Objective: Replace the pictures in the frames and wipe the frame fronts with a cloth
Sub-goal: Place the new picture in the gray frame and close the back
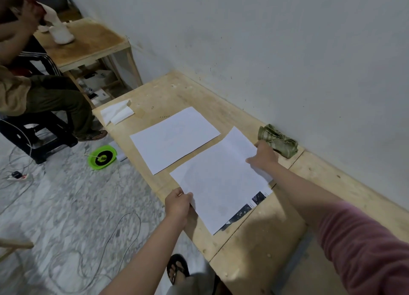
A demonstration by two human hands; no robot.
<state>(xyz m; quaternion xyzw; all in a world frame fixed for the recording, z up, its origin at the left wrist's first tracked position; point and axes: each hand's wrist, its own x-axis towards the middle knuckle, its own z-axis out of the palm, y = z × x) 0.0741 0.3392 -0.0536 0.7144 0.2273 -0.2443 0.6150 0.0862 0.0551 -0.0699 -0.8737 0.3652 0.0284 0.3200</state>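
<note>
A white sheet [221, 179] is pinched by left hand [178, 206] and right hand [264, 156]; the cloth [277, 143] lies unused, so wiping probably remains.

No text, label, brand or number can be read. The two white paper sheets [174, 137] [221, 179] on the pale plywood bench [276, 235] show blank sides; small dark marks on the bench near the far sheet are illegible.
</note>
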